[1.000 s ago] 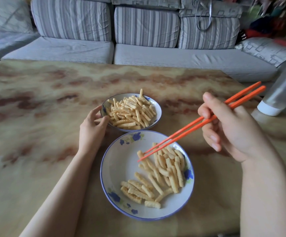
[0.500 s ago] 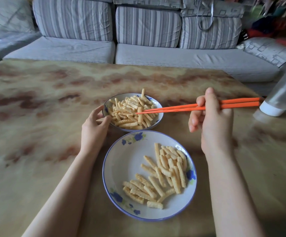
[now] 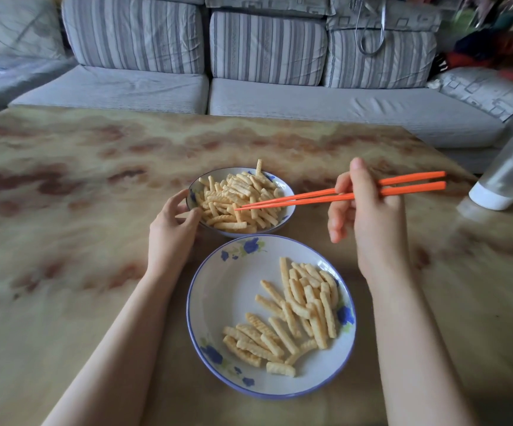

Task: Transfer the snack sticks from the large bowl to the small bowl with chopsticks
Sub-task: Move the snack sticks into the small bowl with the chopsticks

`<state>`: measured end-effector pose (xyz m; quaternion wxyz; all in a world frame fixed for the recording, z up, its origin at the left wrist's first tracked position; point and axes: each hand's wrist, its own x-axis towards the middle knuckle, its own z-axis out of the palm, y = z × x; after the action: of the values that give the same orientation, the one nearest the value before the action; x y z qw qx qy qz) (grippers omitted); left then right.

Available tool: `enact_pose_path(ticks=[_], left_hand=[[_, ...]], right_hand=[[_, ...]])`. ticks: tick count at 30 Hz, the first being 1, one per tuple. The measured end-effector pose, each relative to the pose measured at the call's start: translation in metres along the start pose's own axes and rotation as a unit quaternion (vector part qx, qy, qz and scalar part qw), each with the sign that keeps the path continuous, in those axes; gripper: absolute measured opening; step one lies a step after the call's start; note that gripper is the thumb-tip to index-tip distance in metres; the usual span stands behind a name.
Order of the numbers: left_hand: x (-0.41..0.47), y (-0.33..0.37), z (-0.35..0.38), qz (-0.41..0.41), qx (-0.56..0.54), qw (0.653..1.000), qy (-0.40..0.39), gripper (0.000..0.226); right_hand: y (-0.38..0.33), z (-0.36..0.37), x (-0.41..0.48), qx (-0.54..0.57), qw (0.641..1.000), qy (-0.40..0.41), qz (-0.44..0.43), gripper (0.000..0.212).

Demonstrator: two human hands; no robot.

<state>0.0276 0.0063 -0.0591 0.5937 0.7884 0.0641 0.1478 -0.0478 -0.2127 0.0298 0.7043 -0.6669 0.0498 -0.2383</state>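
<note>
Left hand (image 3: 170,232) was cupped against the small bowl (image 3: 279,227), thumb and fingers curled on its rim and wall, steadying it. Just right of it, the orange chopsticks (image 3: 310,196) reached in level, tips close together over the heap. Whether they pinched a stick there was hard to tell. The right hand (image 3: 368,222) gripped them mid-shaft, thumb up. Now the key bit: the remaining snack sticks (image 3: 295,315) lay in the large bowl (image 3: 227,296), nearer the body than both hands and closest to the right one. Most pointed away from the person, across the chopsticks' line.
</note>
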Motion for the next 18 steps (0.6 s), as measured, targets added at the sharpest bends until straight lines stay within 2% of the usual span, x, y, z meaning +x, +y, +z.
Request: enact_pose_path(ticks=[5, 9, 18], left_hand=[[0.000, 0.000, 0.000, 0.003, 0.004, 1.000, -0.001, 0.041], [0.000, -0.001, -0.001, 0.005, 0.000, 1.000, -0.002, 0.040], [0.001, -0.001, -0.001, 0.005, 0.012, 1.000, 0.000, 0.041]], right_hand=[[-0.020, -0.027, -0.002, -0.028, 0.997, -0.066, -0.004, 0.041], [-0.035, -0.045, -0.008, -0.084, 0.989, -0.121, 0.024, 0.042], [-0.039, -0.052, -0.013, -0.134, 0.971, -0.191, 0.048, 0.041]])
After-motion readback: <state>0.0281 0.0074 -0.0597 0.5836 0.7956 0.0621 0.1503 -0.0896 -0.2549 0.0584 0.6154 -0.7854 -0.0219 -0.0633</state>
